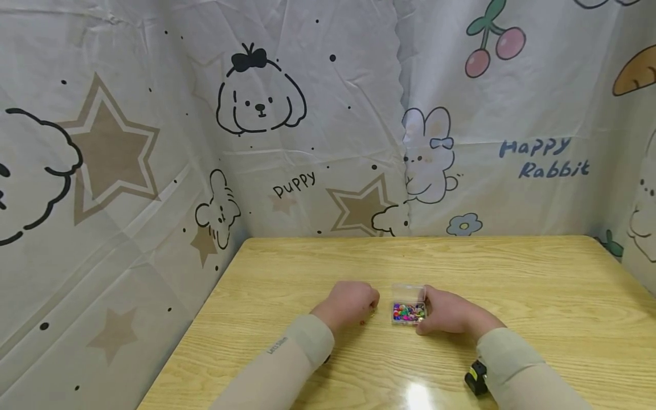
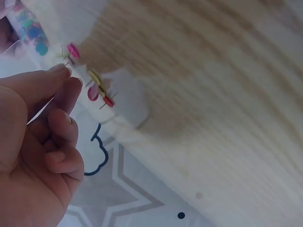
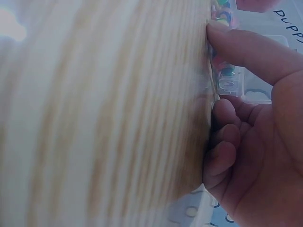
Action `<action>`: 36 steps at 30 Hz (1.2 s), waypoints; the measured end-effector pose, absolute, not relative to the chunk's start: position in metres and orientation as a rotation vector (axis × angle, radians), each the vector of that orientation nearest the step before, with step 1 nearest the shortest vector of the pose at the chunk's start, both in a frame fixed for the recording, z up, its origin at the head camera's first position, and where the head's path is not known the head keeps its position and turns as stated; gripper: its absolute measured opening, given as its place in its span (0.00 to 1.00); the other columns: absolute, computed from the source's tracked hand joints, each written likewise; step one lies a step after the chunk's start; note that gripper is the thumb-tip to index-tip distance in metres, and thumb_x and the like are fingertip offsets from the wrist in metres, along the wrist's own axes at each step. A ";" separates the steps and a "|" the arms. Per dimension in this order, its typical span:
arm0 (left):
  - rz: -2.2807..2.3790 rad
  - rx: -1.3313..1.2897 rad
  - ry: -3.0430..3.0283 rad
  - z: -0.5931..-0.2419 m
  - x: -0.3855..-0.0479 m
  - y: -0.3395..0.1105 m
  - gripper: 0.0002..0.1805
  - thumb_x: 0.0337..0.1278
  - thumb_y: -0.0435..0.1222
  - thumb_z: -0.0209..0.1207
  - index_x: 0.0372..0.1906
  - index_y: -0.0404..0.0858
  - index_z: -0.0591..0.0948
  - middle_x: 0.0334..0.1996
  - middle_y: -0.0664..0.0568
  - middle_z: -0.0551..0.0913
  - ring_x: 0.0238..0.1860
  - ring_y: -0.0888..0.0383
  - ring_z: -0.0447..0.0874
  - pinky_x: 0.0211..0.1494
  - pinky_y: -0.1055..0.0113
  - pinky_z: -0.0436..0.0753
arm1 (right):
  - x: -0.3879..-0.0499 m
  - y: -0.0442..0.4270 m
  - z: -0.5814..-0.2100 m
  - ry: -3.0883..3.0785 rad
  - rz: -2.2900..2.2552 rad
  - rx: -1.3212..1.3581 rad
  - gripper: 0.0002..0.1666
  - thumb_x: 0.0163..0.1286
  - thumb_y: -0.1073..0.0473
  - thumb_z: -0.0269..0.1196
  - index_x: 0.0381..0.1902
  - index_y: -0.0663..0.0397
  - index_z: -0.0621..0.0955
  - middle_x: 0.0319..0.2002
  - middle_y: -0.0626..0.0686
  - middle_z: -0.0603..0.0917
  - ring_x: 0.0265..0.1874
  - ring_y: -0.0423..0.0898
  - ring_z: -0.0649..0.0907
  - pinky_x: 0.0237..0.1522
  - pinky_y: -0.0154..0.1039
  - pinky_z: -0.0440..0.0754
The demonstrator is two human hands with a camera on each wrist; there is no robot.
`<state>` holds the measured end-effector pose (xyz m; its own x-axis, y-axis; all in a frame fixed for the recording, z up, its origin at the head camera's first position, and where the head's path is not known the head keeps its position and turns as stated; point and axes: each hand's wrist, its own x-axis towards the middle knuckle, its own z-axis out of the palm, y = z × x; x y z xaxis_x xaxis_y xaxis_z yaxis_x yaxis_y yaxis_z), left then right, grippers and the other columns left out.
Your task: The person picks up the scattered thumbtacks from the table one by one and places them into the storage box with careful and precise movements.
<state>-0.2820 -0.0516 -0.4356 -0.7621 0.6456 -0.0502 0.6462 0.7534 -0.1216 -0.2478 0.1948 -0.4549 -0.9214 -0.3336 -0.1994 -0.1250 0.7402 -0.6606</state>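
Note:
A small clear plastic box [image 1: 406, 323] with its lid [image 1: 409, 292] raised stands on the table, full of colourful thumbtacks [image 1: 407, 312]. My right hand [image 1: 451, 310] grips the box's right side; in the right wrist view the thumb [image 3: 251, 52] lies along one side and the other fingers curl at another. Left of the box, my left hand [image 1: 351, 302] has thumb and index fingertips together at a thumbtack [image 2: 71, 60], apparently pinching it; the fingertips partly hide the contact. Close by lie a pink thumbtack [image 2: 73, 50], a yellow one [image 2: 94, 75] and a red one [image 2: 109, 101].
The wood-grain table [image 1: 287, 262] runs back to a printed curtain [image 1: 318, 114], which also hangs along the left and right sides. A black and yellow device [image 1: 476, 377] sits under my right wrist. Light glares off the table's near part.

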 end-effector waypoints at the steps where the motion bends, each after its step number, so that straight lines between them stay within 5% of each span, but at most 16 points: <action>1: -0.219 1.090 2.935 -0.437 -0.282 -0.051 0.08 0.69 0.38 0.62 0.30 0.51 0.82 0.24 0.65 0.77 0.25 0.67 0.72 0.32 0.68 0.76 | -0.248 0.195 -0.455 2.633 -0.977 -0.358 0.34 0.52 0.55 0.79 0.49 0.54 0.71 0.33 0.52 0.75 0.32 0.49 0.73 0.37 0.46 0.70; 16: -0.323 1.057 2.939 -0.448 -0.285 -0.047 0.06 0.71 0.40 0.61 0.34 0.51 0.82 0.26 0.64 0.78 0.27 0.67 0.73 0.35 0.68 0.79 | -0.249 0.196 -0.458 2.616 -1.004 -0.366 0.33 0.52 0.56 0.79 0.48 0.54 0.71 0.34 0.53 0.74 0.31 0.49 0.72 0.37 0.46 0.69; 29: -0.244 1.172 3.024 -0.445 -0.279 -0.040 0.06 0.71 0.41 0.60 0.35 0.50 0.83 0.26 0.62 0.78 0.25 0.65 0.74 0.28 0.68 0.76 | -0.249 0.196 -0.457 2.649 -0.971 -0.370 0.36 0.51 0.54 0.80 0.53 0.53 0.73 0.43 0.50 0.79 0.38 0.50 0.74 0.45 0.48 0.73; 36: -0.228 1.283 3.027 -0.442 -0.276 -0.034 0.07 0.70 0.41 0.61 0.33 0.51 0.81 0.22 0.64 0.77 0.21 0.67 0.69 0.24 0.69 0.71 | -0.247 0.196 -0.456 2.647 -0.968 -0.371 0.35 0.51 0.54 0.79 0.52 0.54 0.73 0.36 0.51 0.76 0.33 0.49 0.73 0.38 0.46 0.70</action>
<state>-0.2764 -0.0339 -0.4425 -0.6866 0.7218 0.0871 0.7005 0.6889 -0.1863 -0.2473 0.1961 -0.4557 -0.9225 -0.3376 -0.1872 -0.1372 0.7400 -0.6585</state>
